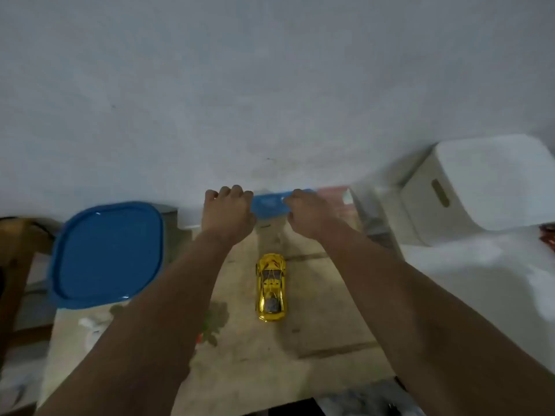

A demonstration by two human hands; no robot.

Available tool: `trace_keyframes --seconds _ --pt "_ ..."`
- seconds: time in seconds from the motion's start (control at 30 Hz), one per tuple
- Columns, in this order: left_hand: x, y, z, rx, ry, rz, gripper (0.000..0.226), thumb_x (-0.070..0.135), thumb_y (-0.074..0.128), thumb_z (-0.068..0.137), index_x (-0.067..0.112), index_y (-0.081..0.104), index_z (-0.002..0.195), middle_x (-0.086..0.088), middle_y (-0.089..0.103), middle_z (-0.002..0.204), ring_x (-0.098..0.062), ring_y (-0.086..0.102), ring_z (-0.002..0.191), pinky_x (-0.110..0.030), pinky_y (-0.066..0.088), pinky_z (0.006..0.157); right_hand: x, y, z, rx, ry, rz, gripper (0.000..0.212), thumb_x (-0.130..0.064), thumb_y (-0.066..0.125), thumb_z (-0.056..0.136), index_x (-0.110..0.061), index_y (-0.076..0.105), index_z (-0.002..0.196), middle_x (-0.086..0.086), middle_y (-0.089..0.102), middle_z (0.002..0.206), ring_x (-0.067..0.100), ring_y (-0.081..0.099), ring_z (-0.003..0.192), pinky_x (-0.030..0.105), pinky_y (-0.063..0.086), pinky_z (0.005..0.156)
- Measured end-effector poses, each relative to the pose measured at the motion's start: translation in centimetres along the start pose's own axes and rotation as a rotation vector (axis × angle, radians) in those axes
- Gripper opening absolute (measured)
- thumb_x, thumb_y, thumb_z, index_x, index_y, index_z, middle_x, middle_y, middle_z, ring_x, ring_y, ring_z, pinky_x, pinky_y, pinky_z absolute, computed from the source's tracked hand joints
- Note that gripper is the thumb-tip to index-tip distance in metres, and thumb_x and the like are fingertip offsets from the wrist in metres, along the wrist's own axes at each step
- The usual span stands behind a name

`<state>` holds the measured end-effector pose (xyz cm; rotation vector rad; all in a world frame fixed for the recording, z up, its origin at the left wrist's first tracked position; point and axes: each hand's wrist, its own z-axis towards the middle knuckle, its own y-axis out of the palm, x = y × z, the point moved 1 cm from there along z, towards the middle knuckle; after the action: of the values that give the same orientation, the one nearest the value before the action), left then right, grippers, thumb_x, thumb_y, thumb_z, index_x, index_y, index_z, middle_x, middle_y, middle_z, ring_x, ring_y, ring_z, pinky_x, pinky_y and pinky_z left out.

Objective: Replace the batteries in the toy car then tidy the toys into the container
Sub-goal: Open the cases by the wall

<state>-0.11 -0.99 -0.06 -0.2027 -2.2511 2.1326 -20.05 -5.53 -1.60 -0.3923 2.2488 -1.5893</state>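
Observation:
A shiny gold toy car [271, 287] stands on the table between my forearms, lying lengthways away from me. Both arms stretch to the far edge of the table by the wall. A blurred blue container [268, 205] sits there. My left hand [227, 212] has its fingers curled over the container's left end. My right hand [304, 212] is curled on its right end. What the container holds is hidden. A square blue lid [106, 255] lies flat at the table's left side.
A white box with a slot handle [468, 193] stands at the right on a white surface [480, 274]. A blurred pink and clear object [335, 195] lies right of the container. A wooden chair [18, 259] is at the left. The pale wall [270, 85] rises just behind the table.

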Motion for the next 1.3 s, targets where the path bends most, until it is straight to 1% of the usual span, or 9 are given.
trace_keyframes --seconds 0.13,0.23,0.57,0.73,0.83,0.93,1.03,1.13,1.3 --pt "0.7 6.1 2.0 -0.056 -0.005 -0.092 0.061 0.058 0.056 0.084 0.014 0.069 0.124 -0.009 0.069 0.115 -0.036 0.067 0.098 -0.045 0.045 0.085 0.8 4.8 3.1 0.002 -0.059 -0.181 0.057 -0.023 0.057 0.094 -0.018 0.041 0.148 0.011 0.033 0.155 0.033 0.027 0.146 0.058 0.033 0.110" --pt "1.1 9.1 3.2 -0.025 0.028 -0.110 0.049 0.043 0.079 0.079 0.017 0.071 0.120 -0.010 0.067 0.117 -0.036 0.067 0.095 -0.045 0.045 0.085 1.7 6.9 4.8 0.076 -0.062 -0.222 0.060 -0.020 0.061 0.088 -0.019 0.043 0.145 0.013 0.040 0.150 0.035 0.037 0.140 0.055 0.037 0.105" --pt "0.1 10.9 5.7 0.118 0.144 -0.105 0.041 0.025 0.078 0.076 0.011 0.072 0.113 -0.016 0.064 0.116 -0.041 0.063 0.097 -0.046 0.048 0.082 1.7 5.2 7.0 0.190 -0.138 -0.332 0.054 -0.018 0.081 0.063 -0.015 0.072 0.116 0.015 0.065 0.106 0.035 0.065 0.097 0.035 0.054 0.055" --pt "0.1 10.3 5.6 0.142 0.181 -0.110 0.039 0.020 0.064 0.076 0.006 0.069 0.113 -0.020 0.064 0.119 -0.043 0.063 0.099 -0.048 0.050 0.081 1.1 3.6 7.1 0.046 -0.186 -0.370 0.056 -0.024 0.064 0.087 -0.013 0.052 0.141 0.017 0.054 0.127 0.036 0.058 0.116 0.042 0.054 0.073" --pt "0.2 10.2 5.8 0.127 0.136 -0.114 0.046 0.018 0.077 0.074 0.006 0.066 0.117 -0.020 0.063 0.118 -0.042 0.062 0.097 -0.048 0.050 0.079 1.5 1.9 7.1 0.050 -0.201 -0.249 0.046 -0.029 0.060 0.090 -0.015 0.056 0.133 0.013 0.054 0.121 0.033 0.058 0.110 0.041 0.049 0.074" --pt "0.1 10.0 5.2 0.187 0.104 -0.227 0.057 0.041 0.072 0.086 0.012 0.060 0.133 -0.013 0.061 0.125 -0.036 0.061 0.102 -0.047 0.049 0.084 2.6 0.5 6.5 0.114 -0.193 -0.202 0.033 -0.031 0.057 0.093 -0.013 0.061 0.120 0.010 0.058 0.117 0.031 0.055 0.110 0.037 0.040 0.073" --pt "-0.3 9.5 5.0 0.317 0.060 -0.306 0.044 0.031 0.059 0.096 0.015 0.060 0.137 -0.009 0.064 0.125 -0.033 0.066 0.094 -0.044 0.049 0.079 3.3 0.4 5.6 0.371 -0.134 -0.142 0.018 -0.028 0.062 0.092 -0.012 0.061 0.098 0.008 0.062 0.093 0.031 0.061 0.085 0.036 0.040 0.065" --pt "-0.6 9.4 5.5 0.356 0.055 -0.341 0.034 0.008 0.065 0.088 0.010 0.069 0.122 -0.010 0.070 0.114 -0.035 0.069 0.079 -0.042 0.052 0.069 3.3 1.4 5.0 0.379 0.016 0.014 0.022 -0.032 0.057 0.099 -0.016 0.056 0.085 -0.001 0.054 0.071 0.022 0.051 0.060 0.027 0.020 0.051" --pt "-1.1 9.3 5.7 0.374 0.075 -0.363 0.033 -0.003 0.073 0.079 0.007 0.075 0.111 -0.010 0.074 0.108 -0.035 0.069 0.070 -0.039 0.057 0.059 3.5 5.4 5.7 0.345 -0.089 0.145 0.032 -0.036 0.046 0.099 -0.016 0.070 0.095 0.004 0.068 0.087 0.028 0.066 0.076 0.038 0.052 0.062"
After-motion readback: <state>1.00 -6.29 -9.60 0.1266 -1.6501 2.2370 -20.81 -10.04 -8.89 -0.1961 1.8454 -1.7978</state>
